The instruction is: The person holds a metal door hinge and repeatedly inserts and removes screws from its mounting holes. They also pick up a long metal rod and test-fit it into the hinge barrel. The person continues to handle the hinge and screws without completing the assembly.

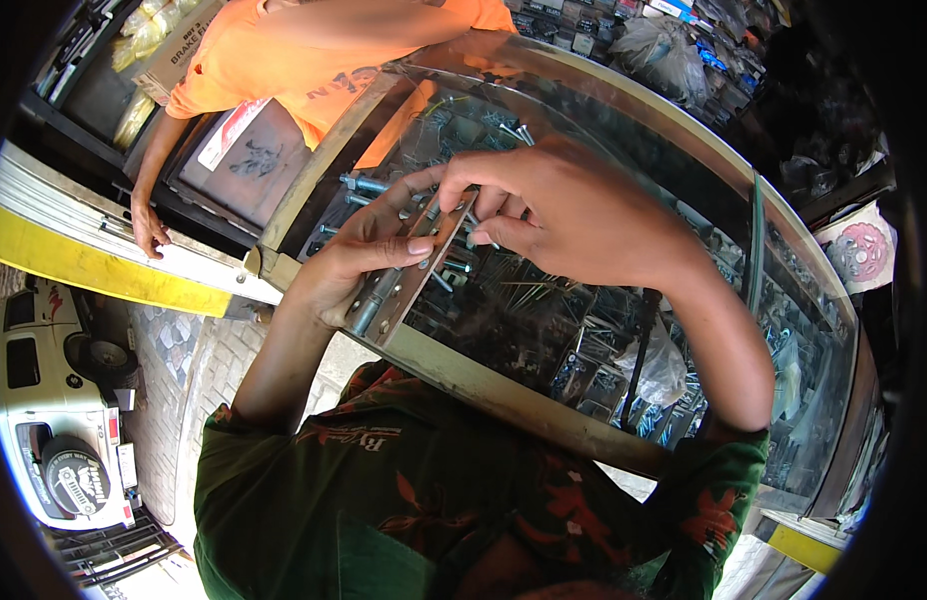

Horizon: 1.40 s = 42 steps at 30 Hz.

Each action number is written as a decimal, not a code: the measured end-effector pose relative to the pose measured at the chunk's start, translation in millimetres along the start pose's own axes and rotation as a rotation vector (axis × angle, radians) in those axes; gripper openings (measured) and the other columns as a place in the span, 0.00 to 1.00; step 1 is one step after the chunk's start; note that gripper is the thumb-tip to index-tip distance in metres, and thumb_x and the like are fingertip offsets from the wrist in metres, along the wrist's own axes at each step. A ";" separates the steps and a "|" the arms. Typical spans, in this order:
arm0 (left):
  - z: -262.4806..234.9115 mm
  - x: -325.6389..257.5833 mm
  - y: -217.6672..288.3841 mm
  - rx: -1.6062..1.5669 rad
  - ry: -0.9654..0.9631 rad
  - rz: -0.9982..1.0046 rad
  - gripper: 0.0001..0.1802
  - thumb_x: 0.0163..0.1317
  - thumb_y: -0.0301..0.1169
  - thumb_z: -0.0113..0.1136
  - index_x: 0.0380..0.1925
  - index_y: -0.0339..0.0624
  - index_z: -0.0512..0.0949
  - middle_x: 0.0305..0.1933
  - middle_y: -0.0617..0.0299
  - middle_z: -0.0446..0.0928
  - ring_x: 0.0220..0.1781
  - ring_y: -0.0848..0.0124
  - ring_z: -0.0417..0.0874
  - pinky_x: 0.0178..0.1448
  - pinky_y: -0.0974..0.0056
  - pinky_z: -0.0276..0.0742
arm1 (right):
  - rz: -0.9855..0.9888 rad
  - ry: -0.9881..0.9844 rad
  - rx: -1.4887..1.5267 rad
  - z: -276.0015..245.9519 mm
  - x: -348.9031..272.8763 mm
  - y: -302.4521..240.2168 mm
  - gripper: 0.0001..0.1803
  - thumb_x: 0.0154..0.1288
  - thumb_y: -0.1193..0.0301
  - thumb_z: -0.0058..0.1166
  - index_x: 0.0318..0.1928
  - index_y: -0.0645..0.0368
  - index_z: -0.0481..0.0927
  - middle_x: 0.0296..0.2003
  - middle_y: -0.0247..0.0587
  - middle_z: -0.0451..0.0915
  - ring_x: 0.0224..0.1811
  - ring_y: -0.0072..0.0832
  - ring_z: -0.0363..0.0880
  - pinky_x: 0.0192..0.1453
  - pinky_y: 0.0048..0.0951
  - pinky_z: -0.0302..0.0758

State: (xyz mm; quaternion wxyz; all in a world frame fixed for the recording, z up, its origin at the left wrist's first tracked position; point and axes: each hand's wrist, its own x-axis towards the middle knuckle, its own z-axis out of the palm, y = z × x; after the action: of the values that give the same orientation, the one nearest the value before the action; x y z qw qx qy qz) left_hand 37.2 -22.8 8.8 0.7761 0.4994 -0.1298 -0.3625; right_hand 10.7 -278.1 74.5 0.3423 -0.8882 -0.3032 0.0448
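My left hand [334, 265] grips a long metal door hinge [412, 282], with the thumb pressed across it. The hinge is brownish, with a grey barrel along its left side and round holes or screw heads in its plate. It is held at a slant above a glass-topped counter. My right hand [584, 215] reaches over from the right, its fingers curled at the hinge's upper end. Thumb and fingertips are drawn together there; what they pinch, if anything, is too small to make out. Several bolts [366, 184] lie beyond my left fingers.
The glass display counter [464, 375] has a pale frame and holds many screws and bolts. Across it stands a person in an orange shirt [274, 60], one arm hanging by the counter's left end. Plastic bags [656, 365] show at right. A white car [59, 400] is parked at far left.
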 end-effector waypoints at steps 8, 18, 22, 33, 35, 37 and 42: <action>-4.5 0.8 -1.1 0.056 0.013 0.065 0.50 0.68 0.32 0.77 0.84 0.38 0.58 0.50 0.54 0.83 0.35 0.75 0.87 0.36 0.73 0.82 | -0.120 0.113 0.063 4.5 3.9 13.3 0.19 0.73 0.84 0.61 0.61 0.60 0.86 0.34 0.46 0.89 0.36 0.35 0.89 0.45 0.39 0.83; -15.4 4.7 -3.1 0.237 -0.016 0.131 0.53 0.70 0.28 0.79 0.88 0.39 0.57 0.65 0.54 0.85 0.62 0.70 0.85 0.67 0.62 0.78 | -0.067 0.135 0.162 8.0 9.3 20.9 0.12 0.76 0.81 0.58 0.55 0.63 0.89 0.38 0.46 0.89 0.37 0.30 0.90 0.44 0.35 0.84; -5.1 6.2 -7.8 0.264 0.036 0.131 0.56 0.68 0.22 0.80 0.89 0.40 0.54 0.65 0.54 0.85 0.61 0.72 0.86 0.66 0.63 0.80 | -0.009 0.130 0.017 6.5 6.7 21.5 0.06 0.75 0.81 0.61 0.48 0.64 0.88 0.39 0.41 0.88 0.38 0.29 0.90 0.42 0.35 0.84; 14.1 15.5 -14.0 0.476 0.134 0.206 0.58 0.67 0.17 0.79 0.89 0.41 0.51 0.66 0.54 0.84 0.67 0.71 0.85 0.70 0.62 0.82 | -0.155 0.253 -0.610 17.2 -5.5 6.4 0.07 0.63 0.77 0.67 0.40 0.65 0.86 0.41 0.47 0.86 0.47 0.42 0.93 0.44 0.43 0.89; 14.9 18.8 -15.9 0.517 0.131 0.240 0.58 0.67 0.17 0.79 0.89 0.40 0.51 0.67 0.53 0.83 0.67 0.70 0.84 0.70 0.62 0.82 | -0.203 0.299 -0.669 17.8 -3.4 5.2 0.07 0.62 0.74 0.70 0.39 0.65 0.88 0.39 0.49 0.88 0.44 0.41 0.95 0.40 0.41 0.88; 15.5 19.7 -16.5 0.538 0.127 0.252 0.58 0.67 0.17 0.79 0.89 0.40 0.51 0.68 0.53 0.82 0.67 0.70 0.84 0.71 0.62 0.83 | -0.179 0.264 -0.670 14.2 -6.7 3.8 0.07 0.62 0.73 0.70 0.37 0.64 0.89 0.37 0.48 0.88 0.42 0.41 0.94 0.39 0.42 0.87; 15.3 18.2 -15.2 0.528 0.117 0.211 0.59 0.66 0.17 0.80 0.90 0.40 0.51 0.70 0.52 0.80 0.68 0.71 0.84 0.71 0.63 0.83 | -0.139 0.123 -0.623 8.1 -12.5 6.4 0.08 0.62 0.79 0.66 0.42 0.62 0.83 0.40 0.44 0.83 0.46 0.45 0.92 0.44 0.47 0.90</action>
State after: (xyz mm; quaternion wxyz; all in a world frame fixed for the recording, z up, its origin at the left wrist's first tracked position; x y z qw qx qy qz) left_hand 34.7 -49.5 -0.1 0.6586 0.6881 -0.2260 -0.2041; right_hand 1.5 -284.2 62.7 0.0739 -0.9284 -0.3410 -0.1274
